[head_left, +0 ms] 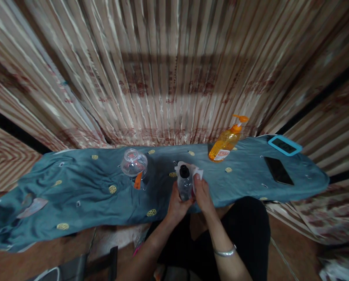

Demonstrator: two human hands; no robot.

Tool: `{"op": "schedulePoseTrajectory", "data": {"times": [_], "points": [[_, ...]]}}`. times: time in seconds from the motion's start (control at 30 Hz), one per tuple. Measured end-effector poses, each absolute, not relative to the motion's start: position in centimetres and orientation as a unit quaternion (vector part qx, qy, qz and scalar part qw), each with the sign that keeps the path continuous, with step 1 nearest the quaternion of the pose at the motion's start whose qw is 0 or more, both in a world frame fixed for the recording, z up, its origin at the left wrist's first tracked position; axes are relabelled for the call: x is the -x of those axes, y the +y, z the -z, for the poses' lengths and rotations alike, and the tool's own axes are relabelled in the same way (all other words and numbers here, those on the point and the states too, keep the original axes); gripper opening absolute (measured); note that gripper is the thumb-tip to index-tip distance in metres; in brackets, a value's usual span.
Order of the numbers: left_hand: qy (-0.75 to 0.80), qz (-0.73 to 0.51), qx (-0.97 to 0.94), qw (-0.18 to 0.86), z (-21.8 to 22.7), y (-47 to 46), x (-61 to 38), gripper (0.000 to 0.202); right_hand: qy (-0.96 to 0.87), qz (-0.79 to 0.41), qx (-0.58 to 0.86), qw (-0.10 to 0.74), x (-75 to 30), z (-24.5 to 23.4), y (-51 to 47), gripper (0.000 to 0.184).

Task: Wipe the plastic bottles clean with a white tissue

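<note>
A clear bottle with a black cap (185, 183) is upright at the near edge of the cloth-covered board. My left hand (177, 205) is closed around its lower left side. In my right hand (202, 192) a piece of white tissue (198, 172) is pinched, pressed against the bottle's right side. More white tissue shows behind the cap. The bottle's lower part is partly hidden by my fingers. To the left stands a clear plastic jar (131, 164) with an orange label.
An orange pump bottle (224, 144) stands tilted in view at the back right. Farther right lie a dark phone (279, 170) and a blue-framed digital clock (284, 145). A crumpled pale scrap (33, 207) lies at the far left of the blue cloth (95, 207). A striped curtain (168, 78) hangs behind.
</note>
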State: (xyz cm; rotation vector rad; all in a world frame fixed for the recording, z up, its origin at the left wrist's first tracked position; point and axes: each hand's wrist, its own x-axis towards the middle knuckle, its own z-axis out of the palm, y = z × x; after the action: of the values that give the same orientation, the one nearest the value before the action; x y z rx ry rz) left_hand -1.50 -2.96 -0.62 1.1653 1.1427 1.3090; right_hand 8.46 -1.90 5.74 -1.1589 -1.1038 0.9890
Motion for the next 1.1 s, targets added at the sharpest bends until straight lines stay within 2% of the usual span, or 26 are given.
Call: {"op": "schedulePoseTrajectory", "data": {"times": [0.13,0.23,0.33,0.43,0.57,0.67,0.8,0.9,0.97,1.1], "points": [[0.461,-0.565,-0.37,0.576,-0.1,-2.3,1.5,0.061,-0.427,-0.464,0.53,0.567,-9.1,-2.2,-1.7,0.058],[0.463,-0.568,-0.339,0.589,-1.0,-2.1,2.0,0.053,-0.384,-0.486,0.542,0.568,-9.3,0.2,-2.3,0.054],[0.458,-0.582,-0.322,0.59,-2.2,-2.2,2.5,0.054,-0.356,-0.494,0.541,0.581,-8.7,1.1,-2.3,0.058],[0.453,-0.594,-0.312,0.587,-3.3,-2.3,2.7,0.057,-0.289,-0.534,0.508,0.611,-7.6,1.1,-1.7,0.065],[0.453,-0.594,-0.326,0.58,-3.8,-2.3,2.9,0.056,-0.162,-0.62,0.437,0.632,-6.2,1.0,-1.5,0.05],[0.464,-0.59,-0.348,0.562,-3.4,-2.1,3.1,0.058,-0.154,-0.631,0.434,0.625,-5.2,1.3,-2.6,0.04],[0.482,-0.593,-0.4,0.506,-2.3,-1.3,3.5,0.058,-0.14,-0.643,0.457,0.599,-4.9,2.5,-4.9,0.042],[0.5,-0.592,-0.413,0.479,-1.3,-0.8,3.9,0.057,-0.198,-0.603,0.536,0.557,-6.8,2.6,-6.3,0.052],[0.512,-0.583,-0.419,0.471,-0.6,-0.7,4.0,0.057,-0.28,-0.527,0.589,0.545,-8.7,1.6,-6.7,0.058],[0.513,-0.557,-0.449,0.475,0.1,-1.0,3.6,0.059,-0.391,-0.373,0.609,0.581,-11.1,-2.8,-6.7,0.059]]}}
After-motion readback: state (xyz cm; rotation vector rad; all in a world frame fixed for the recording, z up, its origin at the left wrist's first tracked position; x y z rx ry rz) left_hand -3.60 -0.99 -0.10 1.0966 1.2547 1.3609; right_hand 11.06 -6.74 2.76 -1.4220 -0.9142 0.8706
